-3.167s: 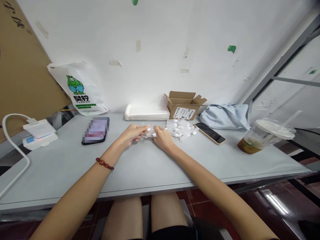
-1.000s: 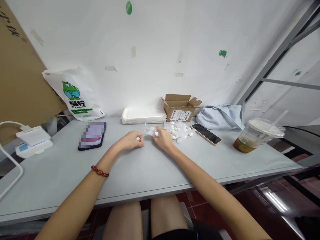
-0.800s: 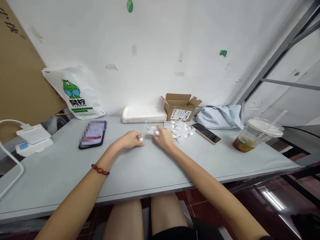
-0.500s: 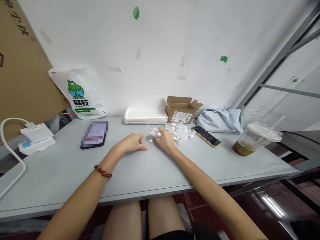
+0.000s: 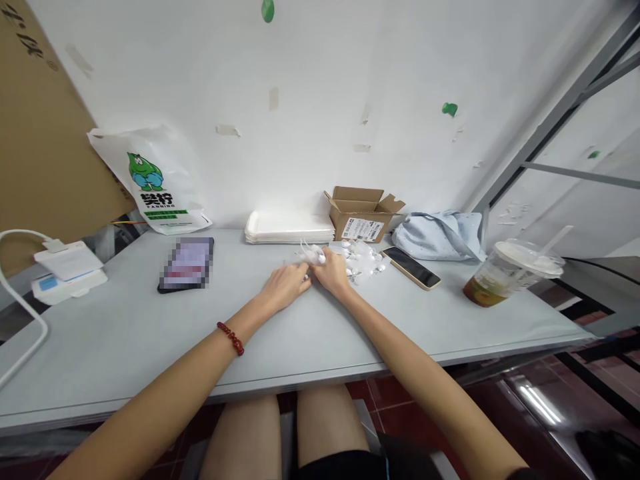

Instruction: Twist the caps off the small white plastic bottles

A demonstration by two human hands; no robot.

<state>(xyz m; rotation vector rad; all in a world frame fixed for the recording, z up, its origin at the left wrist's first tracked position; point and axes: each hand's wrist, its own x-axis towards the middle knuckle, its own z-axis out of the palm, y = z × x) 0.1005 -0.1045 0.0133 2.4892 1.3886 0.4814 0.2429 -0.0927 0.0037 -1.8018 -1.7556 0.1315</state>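
Observation:
My left hand (image 5: 285, 287), with a red bead bracelet (image 5: 231, 339) on its wrist, has its fingers drawn together close against my right hand. A bit of white shows by its fingertips; what it grips is hidden. My right hand (image 5: 331, 272) is closed on a small white bundle with thin cords and clear plastic (image 5: 313, 253), too small to name surely. Right beside that hand lies a pile of small white pieces in clear plastic (image 5: 363, 259) on the grey table (image 5: 320, 347).
Behind the hands stand a stack of white trays (image 5: 290, 228) and an open cardboard box (image 5: 357, 217). Phones lie at left (image 5: 186, 263) and right (image 5: 413, 268). A blue cloth bag (image 5: 435, 235), a drink cup (image 5: 510, 270), a white plastic bag (image 5: 155, 180) and a corded white charger (image 5: 70, 267) surround them.
My left hand has moved right and up to meet my right hand, its fingers closing. The small white piece that lay between the hands is no longer seen there. The view has tilted slightly.

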